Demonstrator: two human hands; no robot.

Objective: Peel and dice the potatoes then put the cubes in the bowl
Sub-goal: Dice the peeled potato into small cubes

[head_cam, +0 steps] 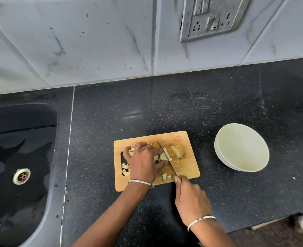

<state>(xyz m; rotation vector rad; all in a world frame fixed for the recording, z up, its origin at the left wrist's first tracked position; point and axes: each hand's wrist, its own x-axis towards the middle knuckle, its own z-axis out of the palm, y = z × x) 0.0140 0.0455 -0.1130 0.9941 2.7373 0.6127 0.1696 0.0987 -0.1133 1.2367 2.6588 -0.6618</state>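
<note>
1. Potato sat mid-board on the wooden cutting board, which lay on the dark desk, cubes scattered around it; the bowl stood empty to the right.
2. Best here, I judged: short even slices, fingertips tucked back from the blade.
3. Left hand arched over the piece, its grip pinning it down.
4. Right hand had its grip clenched on the knife, forefinger along the spine, blade angled through the potato.

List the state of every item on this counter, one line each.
bowl: empty, upright.
cutting board: flat, scattered with potato pieces.
potato chunk: uncut, right of blade.
knife: cutting, held by right hand.
left hand: steadying potato.
sink: wet.
</note>
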